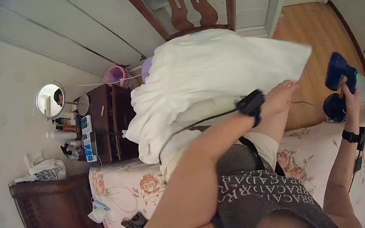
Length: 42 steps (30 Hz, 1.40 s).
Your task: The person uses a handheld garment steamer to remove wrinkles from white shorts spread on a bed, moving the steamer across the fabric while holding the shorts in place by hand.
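The left fingers (289, 83) pinch the rumpled white cloth (212, 60) spread beyond them; right fingers (346, 88) curl around a smooth, rounded blue device (336, 71), partly hiding its handle.

At five o'clock, repeated rows of white capital letters (277, 187) run across the dark grey top (252, 208) that the person wears, while at nine o'clock any print on the bottles (61, 135) is too small to read.

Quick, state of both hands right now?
Left hand: at the edge of the white cloth; whether it grips cannot be told.
Right hand: closed, holding the blue device.
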Motion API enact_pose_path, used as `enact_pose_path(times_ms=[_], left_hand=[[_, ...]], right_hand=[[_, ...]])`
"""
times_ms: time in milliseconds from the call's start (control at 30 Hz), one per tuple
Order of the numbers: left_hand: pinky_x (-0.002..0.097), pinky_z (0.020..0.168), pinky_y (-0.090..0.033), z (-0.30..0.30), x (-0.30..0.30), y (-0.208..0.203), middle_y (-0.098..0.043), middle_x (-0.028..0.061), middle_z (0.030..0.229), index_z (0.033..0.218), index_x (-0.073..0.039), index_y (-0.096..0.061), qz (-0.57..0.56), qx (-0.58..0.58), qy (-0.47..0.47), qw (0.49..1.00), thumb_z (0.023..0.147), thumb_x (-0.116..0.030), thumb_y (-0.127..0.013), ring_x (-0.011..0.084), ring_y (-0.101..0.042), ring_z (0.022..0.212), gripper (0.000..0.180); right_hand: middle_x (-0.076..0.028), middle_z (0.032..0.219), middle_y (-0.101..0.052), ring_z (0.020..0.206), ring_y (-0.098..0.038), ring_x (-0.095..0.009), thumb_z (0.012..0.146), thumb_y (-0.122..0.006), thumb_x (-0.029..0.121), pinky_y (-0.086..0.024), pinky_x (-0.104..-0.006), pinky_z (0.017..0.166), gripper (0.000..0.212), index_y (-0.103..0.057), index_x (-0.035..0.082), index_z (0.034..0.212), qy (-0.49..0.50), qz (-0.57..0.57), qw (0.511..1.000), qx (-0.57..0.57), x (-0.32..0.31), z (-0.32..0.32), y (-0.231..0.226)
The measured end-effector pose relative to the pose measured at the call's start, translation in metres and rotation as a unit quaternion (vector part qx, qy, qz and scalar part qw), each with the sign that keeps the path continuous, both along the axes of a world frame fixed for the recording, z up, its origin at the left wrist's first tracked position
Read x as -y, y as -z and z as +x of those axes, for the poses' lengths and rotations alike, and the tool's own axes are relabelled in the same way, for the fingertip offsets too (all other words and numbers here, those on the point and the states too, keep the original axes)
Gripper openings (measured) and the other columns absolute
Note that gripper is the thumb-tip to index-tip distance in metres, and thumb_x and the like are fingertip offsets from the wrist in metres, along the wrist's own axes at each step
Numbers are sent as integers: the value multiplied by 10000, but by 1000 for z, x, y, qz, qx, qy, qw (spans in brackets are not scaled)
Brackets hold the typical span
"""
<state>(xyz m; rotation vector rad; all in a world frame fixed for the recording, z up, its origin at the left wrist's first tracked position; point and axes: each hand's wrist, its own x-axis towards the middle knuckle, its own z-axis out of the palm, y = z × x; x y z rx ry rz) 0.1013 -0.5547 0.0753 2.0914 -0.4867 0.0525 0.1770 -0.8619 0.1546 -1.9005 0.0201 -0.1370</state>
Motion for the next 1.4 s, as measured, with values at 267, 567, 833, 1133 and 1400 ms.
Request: enact_pose_path(times_ms=[267, 567, 833, 1133, 1400], left_hand=[[462, 1012, -376, -167, -219, -29, -443, 178, 1334, 1343, -124, -508, 442, 16, -278, 853, 687, -148, -745, 358, -441, 1243, 697], [349, 798, -493, -210, -261, 7, -598, 92, 1035, 1178, -110, -644, 280, -74, -194, 937, 798, -69, -671, 273, -594, 966, 384], [393, 802, -507, -183, -469, 35, -672, 174, 1044, 1074, -42, -686, 87, -10, -563, 821, 847, -380, -720, 311, -655, 882, 408], [361, 717, -479, -142, -591, 124, -689, 137, 923, 942, 60, -681, 114, -433, -434, 782, 758, -784, -564, 258, -634, 861, 873], [332, 771, -510, -104, -576, 185, -688, 62, 1102, 1154, -111, -674, -253, -543, -363, 714, 777, -719, -623, 198, -663, 832, 718]], right_hand=[[3, 661, -552, 555, -496, -80, 866, -720, 218, -397, -237, 515, 215, -601, 40, 891, -79, -68, 995, 8, -74, -12, -20], [-132, 872, -702, 793, -669, -204, 785, -749, 224, -514, -329, 742, 425, -638, -8, 1123, -328, -196, 920, 85, -275, -25, -87], [-168, 899, -698, 846, -667, -359, 748, -734, 341, -524, -425, 748, 405, -662, 83, 1051, -437, -336, 832, 67, -429, -54, -43], [-150, 825, -682, 796, -654, -369, 731, -749, 295, -516, -456, 700, 332, -644, 128, 998, -484, -410, 769, 78, -499, -63, 15], [-128, 815, -677, 781, -658, -354, 718, -758, 247, -515, -456, 679, 320, -619, 110, 972, -531, -437, 723, 69, -499, -76, 29]])
